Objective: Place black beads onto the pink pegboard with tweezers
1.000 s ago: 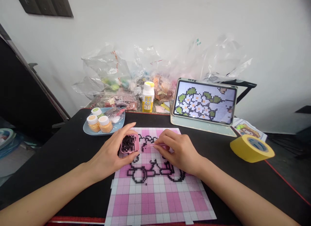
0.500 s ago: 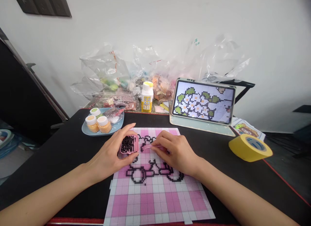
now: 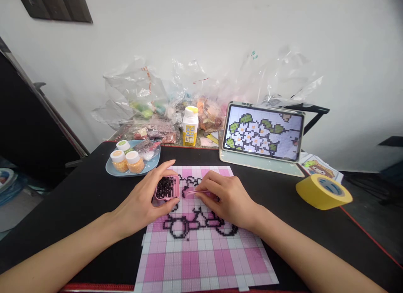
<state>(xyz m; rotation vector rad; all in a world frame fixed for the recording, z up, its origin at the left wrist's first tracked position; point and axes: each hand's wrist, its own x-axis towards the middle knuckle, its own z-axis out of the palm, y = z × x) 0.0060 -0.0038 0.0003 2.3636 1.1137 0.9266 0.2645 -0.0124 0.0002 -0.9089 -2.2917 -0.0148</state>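
Note:
My left hand (image 3: 145, 197) grips a small pink tray (image 3: 178, 187) between thumb and fingers. Black beads (image 3: 165, 188) fill the tray, lying in rows toward its right side. In my right hand (image 3: 222, 196) is a pair of pink tweezers (image 3: 192, 192), pinched with the tips pointing left. Those tips are over the pegboard (image 3: 195, 265), close to a line of black beads; whether they hold a bead is too small to tell. Pink and white squares show through the board. Black bead outlines (image 3: 179, 228) run across its upper half, partly covered by my hands.
A tablet (image 3: 262, 132) displaying a pixel flower pattern leans at the back right. Yellow tape (image 3: 310, 193) lies on the right. Behind the board stands a white and yellow bottle (image 3: 190, 127). A blue plate (image 3: 113, 169) at left carries jars (image 3: 134, 162). Plastic bags (image 3: 208, 112) line the wall.
Almost nothing differs. The tweezers' tips stay over the same part of the board, and the tray stays in my left hand. The whole view has shifted very slightly.

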